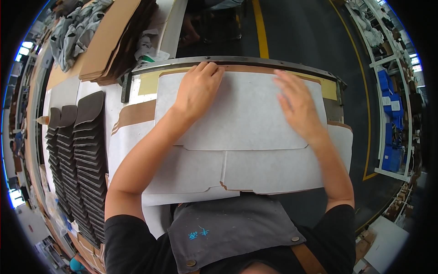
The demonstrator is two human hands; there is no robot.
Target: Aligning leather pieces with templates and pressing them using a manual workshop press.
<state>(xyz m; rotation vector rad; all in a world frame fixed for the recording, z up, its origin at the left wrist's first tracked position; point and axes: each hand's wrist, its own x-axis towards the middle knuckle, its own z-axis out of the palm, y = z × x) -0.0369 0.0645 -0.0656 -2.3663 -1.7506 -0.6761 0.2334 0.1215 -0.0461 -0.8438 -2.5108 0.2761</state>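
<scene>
A white-faced sheet (pixel 255 118) with a brown far edge lies in front of me, under a metal bar (pixel 255 60) that runs along the far side of the bench. My left hand (pixel 200 86) is closed at the sheet's far edge, its knuckles bent close to the bar; the fingertips are partly hidden. Over the right part of the sheet is my right hand (pixel 299 105), fingers stretched and slightly smeared by motion, holding nothing. Whether it touches the sheet I cannot tell. Beneath lie larger white pieces (pixel 191 166) with brown edges, notched at the near side.
Overlapping rows of dark grey flaps (pixel 89 137) lie on the left. Brown boards (pixel 112 41) are stacked at the far left, beside crumpled grey cloth (pixel 77 34). Blue bins (pixel 392 107) sit on a white rack at the right. A yellow line (pixel 260 27) marks the dark floor.
</scene>
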